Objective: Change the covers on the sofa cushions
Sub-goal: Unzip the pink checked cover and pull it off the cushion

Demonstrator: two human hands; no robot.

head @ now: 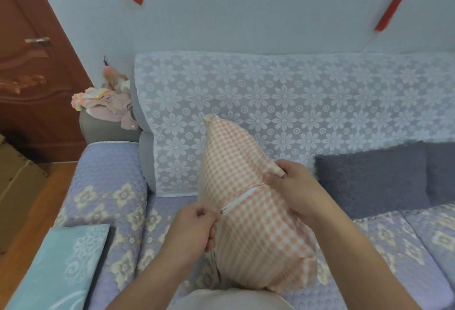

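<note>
Right now the orange-and-white checked fabric cushion [248, 201] stands tilted on end over the lilac quilted sofa seat [113, 186], between both hands. Her left hand [194, 229] pinches at the white zip [242, 198] end on its edge; the right hand [295, 186] grips the cover's upper seam. A grey fuzzy cushion [371, 179] leans just beside.

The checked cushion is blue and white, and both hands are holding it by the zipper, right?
Not quite. The head view shows the checked cushion is orange and white, not blue and white. The rest holds: the left hand pinches at the zipper end, and the right hand grips the fabric by its other end.
</note>
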